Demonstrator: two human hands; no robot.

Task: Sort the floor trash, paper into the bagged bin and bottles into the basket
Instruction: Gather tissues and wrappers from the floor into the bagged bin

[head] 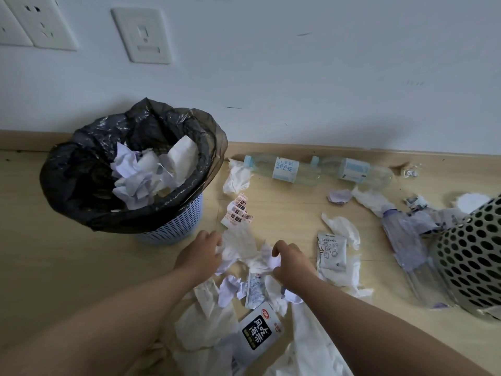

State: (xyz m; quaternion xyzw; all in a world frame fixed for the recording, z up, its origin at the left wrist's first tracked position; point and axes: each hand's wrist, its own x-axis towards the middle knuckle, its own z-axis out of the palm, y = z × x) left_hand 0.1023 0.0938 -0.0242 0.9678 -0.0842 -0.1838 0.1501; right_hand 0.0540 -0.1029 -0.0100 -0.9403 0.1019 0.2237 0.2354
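Nearest the camera, loose white tissues and a black-labelled snack packet lie on the wooden floor. Just beyond them both hands are down in the litter. The left hand has its fingers curled onto the left edge of a wad of crumpled paper. The right hand pinches the wad's right end between thumb and bent fingers. The wad rests on the floor between them, near the middle of the view — not yet lifted.

By my reading the paper step is in hand: gathering a handful for the bagged bin, which stands far left and already holds crumpled sheets. The next move calls for closing both hands on the wad, raising it clear of the surrounding scraps and carrying it left over the black liner's rim. Loose bits may drop from so ragged a bundle.

To the right a printed sachet lies flat. Further right a purple-capped bottle lies touching or just beside the perforated basket at the right edge. Farthest, 2 clear bottles lie end to end along the wall — not yet sorted.
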